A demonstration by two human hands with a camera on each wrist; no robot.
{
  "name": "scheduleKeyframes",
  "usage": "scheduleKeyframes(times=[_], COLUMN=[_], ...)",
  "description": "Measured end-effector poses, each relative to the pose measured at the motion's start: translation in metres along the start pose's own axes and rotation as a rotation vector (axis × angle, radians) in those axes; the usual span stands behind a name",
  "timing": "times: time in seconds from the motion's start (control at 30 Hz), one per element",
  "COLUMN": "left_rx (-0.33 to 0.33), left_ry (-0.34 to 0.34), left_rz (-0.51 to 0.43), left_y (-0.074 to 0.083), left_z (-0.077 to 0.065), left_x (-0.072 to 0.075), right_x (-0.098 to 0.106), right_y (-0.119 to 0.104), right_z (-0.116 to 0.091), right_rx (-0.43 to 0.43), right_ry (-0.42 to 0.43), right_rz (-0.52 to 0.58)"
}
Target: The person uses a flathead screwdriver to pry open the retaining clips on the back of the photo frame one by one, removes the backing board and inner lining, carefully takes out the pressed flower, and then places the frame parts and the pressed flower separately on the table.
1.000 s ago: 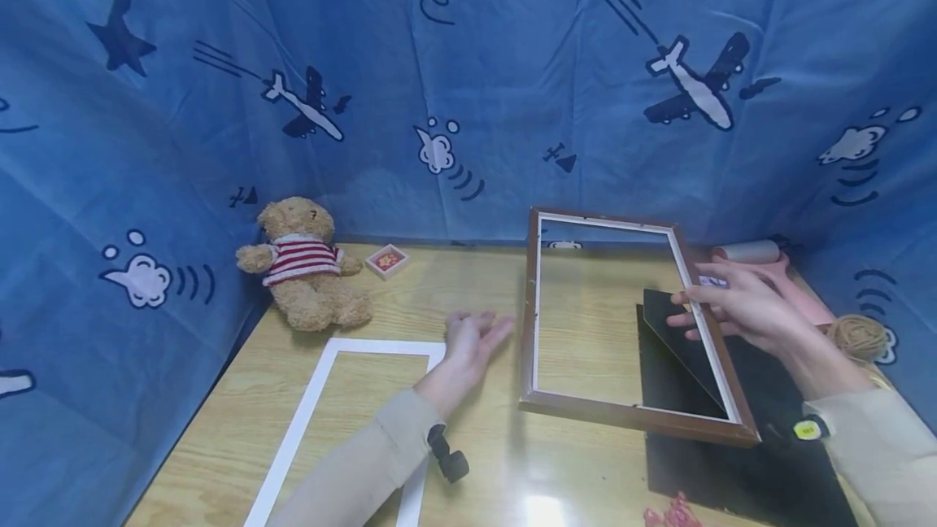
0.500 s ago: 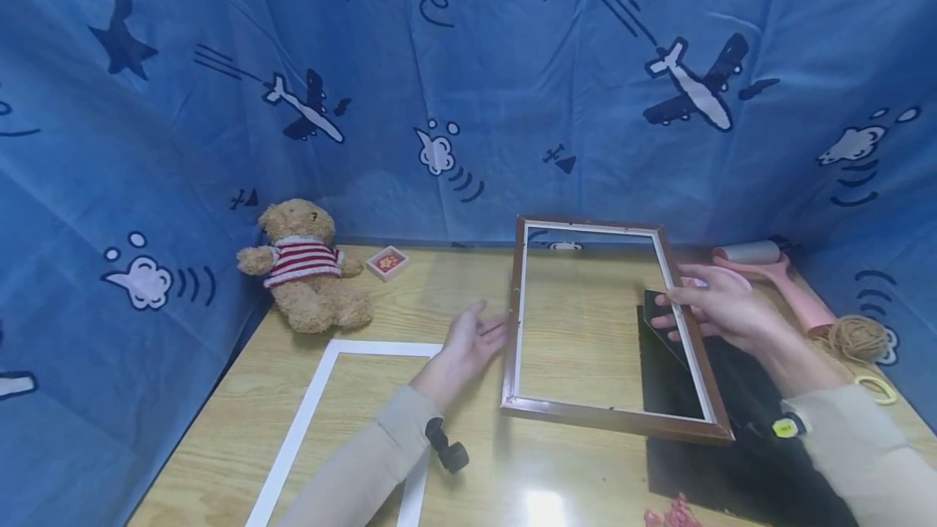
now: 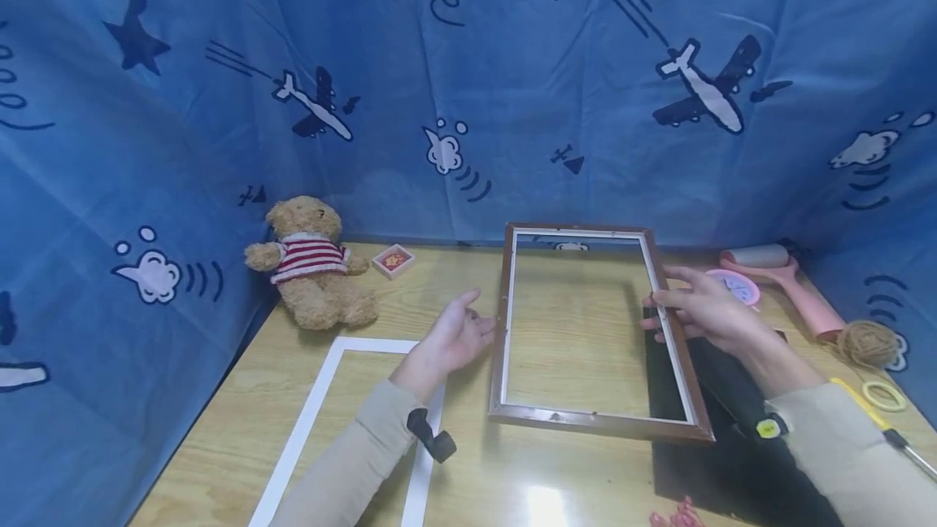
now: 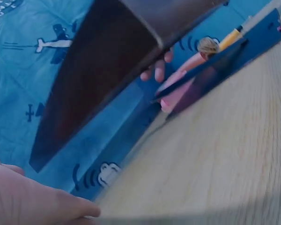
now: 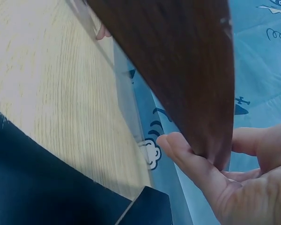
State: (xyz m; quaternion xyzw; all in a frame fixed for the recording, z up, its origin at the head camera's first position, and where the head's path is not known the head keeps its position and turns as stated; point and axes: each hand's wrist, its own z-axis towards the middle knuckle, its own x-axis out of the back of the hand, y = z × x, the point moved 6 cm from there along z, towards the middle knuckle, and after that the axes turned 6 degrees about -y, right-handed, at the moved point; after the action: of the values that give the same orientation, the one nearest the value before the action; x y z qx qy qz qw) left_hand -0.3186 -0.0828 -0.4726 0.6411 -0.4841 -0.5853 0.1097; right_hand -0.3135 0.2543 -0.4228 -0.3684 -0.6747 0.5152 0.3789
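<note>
A brown picture frame (image 3: 600, 423) with a white inner edge is held tilted above the table. My right hand (image 3: 706, 311) grips its right side, thumb and fingers on either face of the bar, as the right wrist view shows at the frame's edge (image 5: 192, 79). Beside the left bar, my left hand (image 3: 450, 340) has its palm turned up and fingers loosely extended. In the left wrist view that hand (image 4: 37, 199) sits low, under the frame's corner (image 4: 98, 70). A black backing board (image 3: 739, 474) lies beneath my right arm. To the left lies a white mat border (image 3: 381, 345).
A teddy bear (image 3: 311, 263) and a small box (image 3: 393, 261) stand at the back left. Along the right are a pink lint roller (image 3: 805, 299), a pink round item (image 3: 735, 287), twine (image 3: 866, 344), a yellow ring (image 3: 883, 397) and a yellow-handled tool (image 3: 871, 409). Pink sprigs (image 3: 679, 514) lie in front.
My right hand has carried the picture frame leftward and a little down, uncovering the pink round item. My left hand has shifted slightly left, staying beside the frame's left bar.
</note>
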Motion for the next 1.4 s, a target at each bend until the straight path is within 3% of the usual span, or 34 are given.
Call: scheduleKeyframes(times=[0.07,0.17,0.37,0.53,0.73,1.03,1.4], left_rx=[0.023,0.034,-0.057,-0.092,-0.106,-0.088,-0.058], left_ry=[-0.019,-0.027,0.057,0.083,0.087,0.07,0.032], left_rz=[0.039,0.171,0.496,0.68,0.78,0.759,0.873], left_y=[0.001,0.005,0.025,0.036,0.039,0.043,0.039], left_z=[-0.002,-0.006,-0.01,-0.008,-0.007,-0.011,-0.03], left_x=[-0.002,-0.003,0.004,0.006,0.01,0.015,0.019], right_x=[-0.002,-0.005,-0.013,-0.02,-0.024,-0.023,-0.039], right_y=[0.0,-0.002,0.0,0.001,0.002,0.002,0.001], right_z=[0.001,0.002,0.005,0.007,0.006,0.006,-0.009], right_rx=[0.006,0.015,0.031,0.035,0.027,-0.008,-0.002], right_ry=[0.004,0.011,0.017,0.015,0.047,0.102,0.046], right_rz=[-0.001,-0.002,-0.008,-0.009,-0.017,-0.127,-0.197])
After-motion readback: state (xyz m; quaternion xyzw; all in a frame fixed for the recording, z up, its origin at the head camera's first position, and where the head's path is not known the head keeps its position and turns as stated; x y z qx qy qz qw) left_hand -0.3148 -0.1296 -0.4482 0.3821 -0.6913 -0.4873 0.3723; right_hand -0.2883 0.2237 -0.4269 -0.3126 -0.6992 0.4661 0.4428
